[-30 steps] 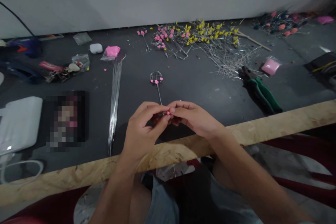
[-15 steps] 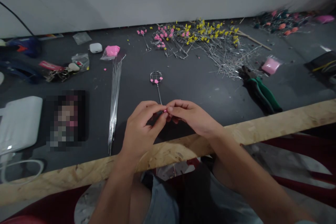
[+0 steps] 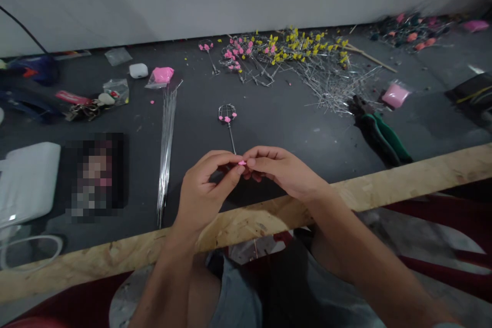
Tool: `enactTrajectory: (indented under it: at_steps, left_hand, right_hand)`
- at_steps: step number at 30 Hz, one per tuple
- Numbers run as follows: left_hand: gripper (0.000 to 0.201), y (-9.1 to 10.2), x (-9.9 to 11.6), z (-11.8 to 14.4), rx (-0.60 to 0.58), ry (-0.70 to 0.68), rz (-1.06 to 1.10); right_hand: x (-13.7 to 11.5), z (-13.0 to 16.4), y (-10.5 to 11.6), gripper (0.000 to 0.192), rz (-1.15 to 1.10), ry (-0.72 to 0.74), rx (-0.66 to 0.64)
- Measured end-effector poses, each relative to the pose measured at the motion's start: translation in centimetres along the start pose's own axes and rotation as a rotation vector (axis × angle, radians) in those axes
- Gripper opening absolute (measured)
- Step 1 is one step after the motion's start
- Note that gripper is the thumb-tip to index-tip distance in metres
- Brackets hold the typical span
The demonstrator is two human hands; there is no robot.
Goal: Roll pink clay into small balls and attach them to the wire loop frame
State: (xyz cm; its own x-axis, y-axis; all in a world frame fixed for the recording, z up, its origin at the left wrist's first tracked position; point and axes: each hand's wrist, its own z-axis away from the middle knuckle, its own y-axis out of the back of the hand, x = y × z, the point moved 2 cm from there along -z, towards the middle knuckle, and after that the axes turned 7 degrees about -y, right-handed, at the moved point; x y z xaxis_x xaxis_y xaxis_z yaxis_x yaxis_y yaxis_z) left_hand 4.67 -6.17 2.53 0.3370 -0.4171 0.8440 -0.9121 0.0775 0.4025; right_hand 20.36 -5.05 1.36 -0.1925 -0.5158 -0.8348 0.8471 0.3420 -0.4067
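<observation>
My left hand (image 3: 203, 189) and my right hand (image 3: 279, 169) meet fingertip to fingertip just above the near part of the dark table. Between their thumbs and forefingers sits a tiny pink bead (image 3: 242, 163). A thin wire stem with a small wire cage head dotted with pink beads (image 3: 228, 113) lies on the table just beyond my fingers, its lower end running in under them. Whether either hand grips the stem is hidden.
A bundle of straight wires (image 3: 167, 133) lies to the left. At the back is a heap of finished pink and yellow wire stems (image 3: 292, 56). Green-handled pliers (image 3: 378, 130) and pink bead bags (image 3: 395, 95) lie right. A wooden table edge (image 3: 384, 192) runs in front.
My hands have stayed nearly in place, the fingertips shifting slightly around the pink bead. The view has drifted a little.
</observation>
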Motion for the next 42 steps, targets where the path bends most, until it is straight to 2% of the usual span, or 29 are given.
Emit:
enactTrajectory:
  at_steps: [17, 23, 25, 30, 35, 39, 42]
  left_hand:
    - [0.016, -0.2, 0.3, -0.1, -0.042, -0.043, -0.134]
    - [0.011, -0.2, 0.5, -0.2, -0.03, -0.109, -0.21]
    - [0.009, -0.2, 0.3, -0.2, 0.007, -0.063, -0.199]
    - [0.008, 0.5, -1.3, -0.1, 0.154, 0.147, -0.13]
    - [0.009, 1.7, -2.9, -0.4, 0.262, 0.173, -0.09]
    - [0.025, 2.5, -3.4, -0.4, 0.207, 0.268, -0.151]
    - [0.026, 2.6, -3.6, -0.5, 0.146, 0.321, -0.248]
  right_hand:
    - [-0.2, 0.1, 0.1, 0.011, 0.069, 0.018, 0.068]
    - [-0.1, 0.0, 0.1, 0.013, 0.107, 0.004, 0.082]
    - [0.0, -0.1, 0.2, 0.014, 0.106, 0.007, 0.076]
    - [0.1, -0.4, 0.9, 0.013, 0.055, 0.035, 0.111]
    - [-0.3, -0.5, 2.7, 0.013, 0.009, 0.052, 0.199]
    - [-0.8, -0.2, 4.4, 0.013, 0.012, 0.107, 0.281]
    - [-1.0, 0.1, 5.2, 0.013, 0.016, 0.132, 0.335]
